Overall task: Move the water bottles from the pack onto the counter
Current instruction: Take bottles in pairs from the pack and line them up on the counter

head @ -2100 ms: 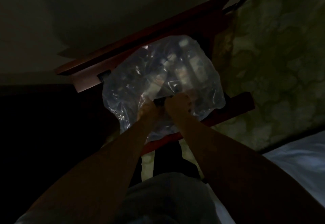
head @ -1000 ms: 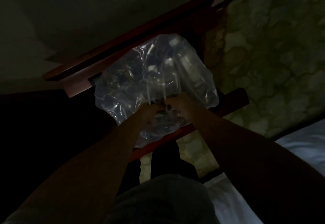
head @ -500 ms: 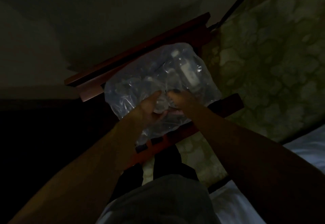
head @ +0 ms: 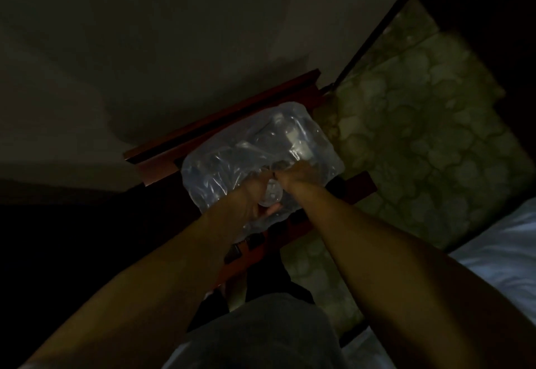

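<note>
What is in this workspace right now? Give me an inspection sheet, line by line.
Surface: dark red wooden stand, against a plain wall.
Job's things: plastic-wrapped pack of water bottles resting on the stand; one bottle shows at the torn near side.
Clutter: nothing seen.
Hands: left hand grips the bottle; right hand pinches the wrap beside it.
Cables: a thin dark line runs along the wall edge; too dim to tell what it is.
Surroundings: patterned green carpet, white bedding at lower right; very dim light.

pack (head: 255, 154): clear crinkly plastic wrap, mid-frame, resting on a reddish wooden stand
bottle (head: 271, 194): clear, poking out at the pack's near edge
</note>
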`<state>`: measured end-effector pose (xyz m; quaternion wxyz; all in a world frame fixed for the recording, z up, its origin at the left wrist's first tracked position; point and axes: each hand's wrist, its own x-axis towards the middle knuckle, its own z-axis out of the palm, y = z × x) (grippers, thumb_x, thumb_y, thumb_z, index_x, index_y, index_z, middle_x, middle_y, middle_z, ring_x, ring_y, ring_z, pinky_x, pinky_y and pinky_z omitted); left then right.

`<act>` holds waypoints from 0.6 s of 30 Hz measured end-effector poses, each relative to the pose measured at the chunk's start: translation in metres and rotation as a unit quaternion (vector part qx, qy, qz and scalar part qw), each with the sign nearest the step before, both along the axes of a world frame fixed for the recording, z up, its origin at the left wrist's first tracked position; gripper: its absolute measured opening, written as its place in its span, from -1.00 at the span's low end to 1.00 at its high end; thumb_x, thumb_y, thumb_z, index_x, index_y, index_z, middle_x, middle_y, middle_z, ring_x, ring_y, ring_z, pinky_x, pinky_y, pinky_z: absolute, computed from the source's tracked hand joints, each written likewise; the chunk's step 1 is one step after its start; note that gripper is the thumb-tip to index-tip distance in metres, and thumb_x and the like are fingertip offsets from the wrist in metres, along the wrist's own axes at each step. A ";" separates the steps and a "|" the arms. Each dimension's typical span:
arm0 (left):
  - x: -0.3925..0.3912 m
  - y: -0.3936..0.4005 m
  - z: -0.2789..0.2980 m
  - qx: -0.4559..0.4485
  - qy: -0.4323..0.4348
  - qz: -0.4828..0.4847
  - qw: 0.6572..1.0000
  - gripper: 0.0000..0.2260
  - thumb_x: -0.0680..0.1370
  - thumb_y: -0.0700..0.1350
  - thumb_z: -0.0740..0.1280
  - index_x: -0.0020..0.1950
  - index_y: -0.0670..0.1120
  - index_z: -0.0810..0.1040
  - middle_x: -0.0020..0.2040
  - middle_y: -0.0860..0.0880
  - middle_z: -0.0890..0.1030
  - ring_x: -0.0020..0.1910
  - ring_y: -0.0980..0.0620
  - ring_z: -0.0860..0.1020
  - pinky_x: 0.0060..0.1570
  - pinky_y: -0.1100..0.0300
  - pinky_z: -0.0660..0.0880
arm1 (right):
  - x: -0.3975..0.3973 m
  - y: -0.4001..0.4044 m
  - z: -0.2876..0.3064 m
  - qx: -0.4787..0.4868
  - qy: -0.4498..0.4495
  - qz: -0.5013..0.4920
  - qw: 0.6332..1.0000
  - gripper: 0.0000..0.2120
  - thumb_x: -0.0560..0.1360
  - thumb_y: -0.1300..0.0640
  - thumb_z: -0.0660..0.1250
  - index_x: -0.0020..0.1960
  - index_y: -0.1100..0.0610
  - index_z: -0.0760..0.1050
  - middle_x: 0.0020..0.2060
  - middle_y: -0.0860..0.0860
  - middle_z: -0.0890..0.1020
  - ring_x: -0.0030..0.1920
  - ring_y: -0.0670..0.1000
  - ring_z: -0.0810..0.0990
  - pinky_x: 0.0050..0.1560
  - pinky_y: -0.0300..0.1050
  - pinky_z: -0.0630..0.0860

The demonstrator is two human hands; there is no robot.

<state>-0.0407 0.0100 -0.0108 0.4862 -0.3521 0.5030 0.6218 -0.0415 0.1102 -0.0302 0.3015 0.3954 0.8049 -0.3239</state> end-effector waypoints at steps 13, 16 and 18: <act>0.029 -0.019 0.069 -0.003 -0.029 -0.085 0.996 -0.63 0.61 0.14 0.23 0.01 -0.18 0.52 -0.16 -0.15 0.57 -0.31 -0.05 0.53 -0.57 0.25 0.51 | 0.032 -0.012 0.074 0.075 0.064 0.008 0.995 -0.71 0.50 -0.08 0.35 -0.07 0.17 0.50 -0.17 0.09 0.61 -0.23 0.05 0.53 -0.39 -0.22 0.36; 0.041 -0.028 0.077 0.008 -0.028 -0.062 0.998 -0.66 0.57 0.13 0.31 0.09 -0.15 0.56 0.02 -0.15 0.61 -0.17 -0.07 0.59 -0.29 0.10 0.58 | 0.051 -0.021 0.091 0.094 0.092 0.002 0.991 -0.74 0.48 -0.06 0.38 -0.11 0.14 0.47 -0.30 0.02 0.51 -0.28 0.01 0.51 -0.38 -0.22 0.38; 0.049 -0.033 0.087 0.015 -0.016 -0.070 0.997 -0.63 0.55 0.14 0.33 0.15 -0.13 0.59 0.11 -0.14 0.63 -0.09 -0.07 0.60 -0.21 0.09 0.60 | 0.064 -0.025 0.101 0.100 0.125 0.012 0.987 -0.75 0.49 -0.02 0.37 -0.16 0.16 0.47 -0.30 0.03 0.53 -0.26 0.03 0.54 -0.29 -0.20 0.44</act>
